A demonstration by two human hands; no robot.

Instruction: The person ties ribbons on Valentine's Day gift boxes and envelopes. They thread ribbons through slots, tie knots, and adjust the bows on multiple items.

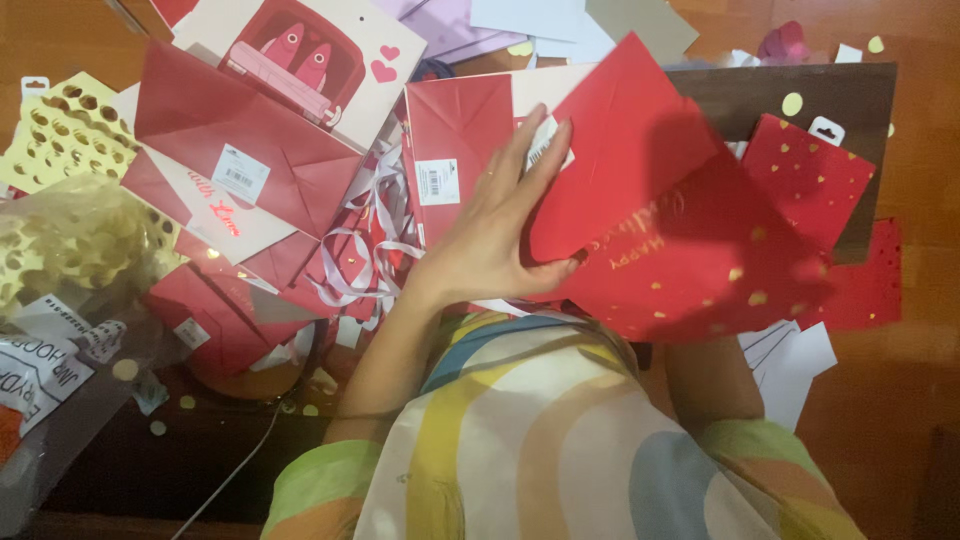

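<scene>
My left hand (490,235) lies on the folded bottom of a large red gift bag (660,230) with gold lettering and gold hearts, fingers spread over a white label, thumb curled at the bag's lower edge. The bag is tilted and slightly blurred in front of my chest. My right forearm (705,380) runs up underneath this bag, and the right hand is hidden behind it. Another flattened red bag (455,150) with a barcode sticker lies just left of my left hand.
Flat red bags (230,130) and a white bag with a pink picture (300,55) are piled at upper left over white ribbons (370,240). A yellow punched sheet (65,130) and plastic wrap (80,260) lie left. A small red heart-dotted bag (810,175) rests on a dark board (800,90).
</scene>
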